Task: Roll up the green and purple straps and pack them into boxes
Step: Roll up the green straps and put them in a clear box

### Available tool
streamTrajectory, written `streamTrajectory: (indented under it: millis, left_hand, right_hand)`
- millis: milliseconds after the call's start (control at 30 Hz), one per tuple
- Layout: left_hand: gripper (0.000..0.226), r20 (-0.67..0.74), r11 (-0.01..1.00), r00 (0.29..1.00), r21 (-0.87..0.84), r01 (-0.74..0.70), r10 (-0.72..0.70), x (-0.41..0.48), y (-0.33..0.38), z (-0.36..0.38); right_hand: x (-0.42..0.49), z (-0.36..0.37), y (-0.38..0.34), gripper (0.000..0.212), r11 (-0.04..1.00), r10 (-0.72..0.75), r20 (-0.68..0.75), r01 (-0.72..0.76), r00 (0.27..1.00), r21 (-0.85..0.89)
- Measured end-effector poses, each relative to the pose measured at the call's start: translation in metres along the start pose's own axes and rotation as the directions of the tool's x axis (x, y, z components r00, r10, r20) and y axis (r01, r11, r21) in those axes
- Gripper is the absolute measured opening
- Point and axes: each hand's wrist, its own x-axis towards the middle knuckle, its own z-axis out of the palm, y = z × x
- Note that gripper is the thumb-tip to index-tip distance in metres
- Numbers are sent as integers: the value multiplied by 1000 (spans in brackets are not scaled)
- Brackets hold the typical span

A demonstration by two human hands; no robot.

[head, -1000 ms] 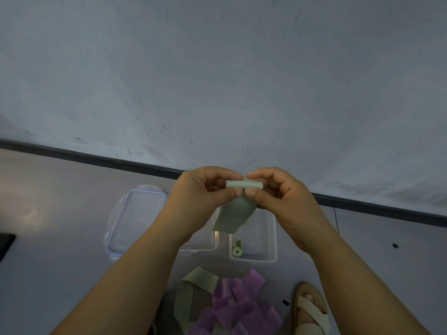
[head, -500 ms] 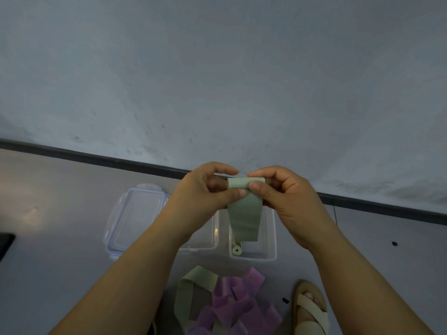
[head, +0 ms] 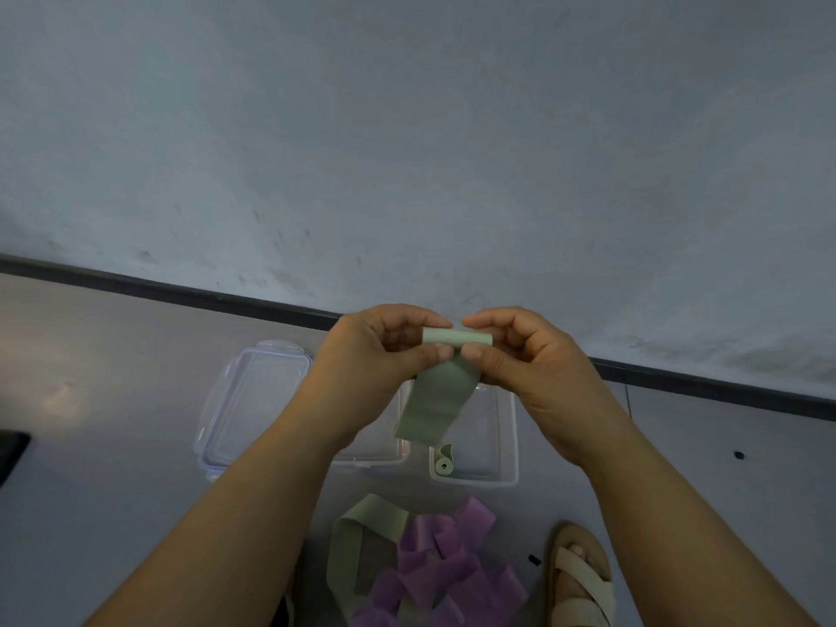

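Pinched at its roll between left hand (head: pixel 371 373) and right hand (head: pixel 529 373): half-rolled green strap (head: pixel 457 339), tail hanging. Below on floor (head: pixel 113 491), beside sandal (head: pixel 581 576): purple straps (head: pixel 443 576) heaped with green loop (head: pixel 348 545). Toward floor's far edge: lid (head: pixel 253 400), left box (head: pixel 375 454), right box (head: pixel 507 441) containing small green roll (head: pixel 442 464).

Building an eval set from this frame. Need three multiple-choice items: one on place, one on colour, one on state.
1. Where does the finished green roll lie?
A) in the clear box
B) on the lid
C) on the purple pile

2. What colour is the strap pinched by the left hand and right hand?
A) purple
B) green
C) white

3. What state is that strap in?
A) fully rolled
B) flat
C) partly rolled, tail hanging

Key:
1 A, the roll sits in the box's near corner.
2 B, it is pale green.
3 C, loose length hangs below the roll.
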Motion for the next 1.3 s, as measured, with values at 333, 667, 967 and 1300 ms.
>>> streamTrajectory:
  millis: [333,667,967,1300]
  left_hand:
    - [22,2,1000,1000,-19,-7,7,0,2,2]
    - [16,9,994,994,-24,108,-107,1,2,2]
    - [18,-5,1000,1000,-14,26,-26,2,0,-3]
    - [23,-3,999,1000,-39,7,-7,2,0,-2]
  right_hand:
    - [1,1,-1,18,999,47,6,-46,999,-21]
    - [0,0,-1,20,1000,10,0,-10,1000,14]
    - [0,1,-1,21,1000,16,39,-17,999,17]
    - [-1,2,-4,18,994,106,43,-105,993,-20]
